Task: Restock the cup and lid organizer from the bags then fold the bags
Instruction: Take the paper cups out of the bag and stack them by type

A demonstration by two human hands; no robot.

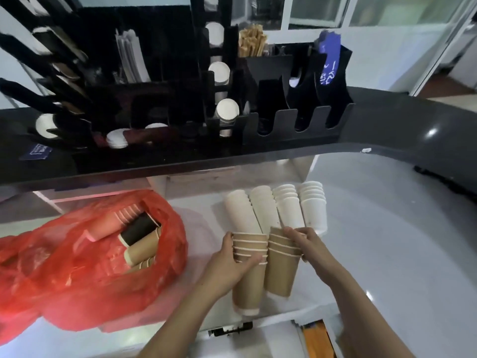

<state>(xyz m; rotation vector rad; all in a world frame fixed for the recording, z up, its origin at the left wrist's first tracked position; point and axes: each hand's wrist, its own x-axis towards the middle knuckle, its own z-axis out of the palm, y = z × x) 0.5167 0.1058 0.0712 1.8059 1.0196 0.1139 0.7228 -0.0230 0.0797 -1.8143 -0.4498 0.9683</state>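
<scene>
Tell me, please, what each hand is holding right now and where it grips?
The left hand grips a stack of brown cups around its rims; the right hand grips the neighbouring brown stack at its rims too.

White counter (pixel 374 254), red bag (pixel 85 267), cup stacks (pixel 273 210)

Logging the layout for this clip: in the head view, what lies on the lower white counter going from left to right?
Red plastic bag with brown cups inside → stack of brown paper cups in the left hand → second brown stack under the right hand. Behind them, four white paper cup stacks lie side by side.
</scene>
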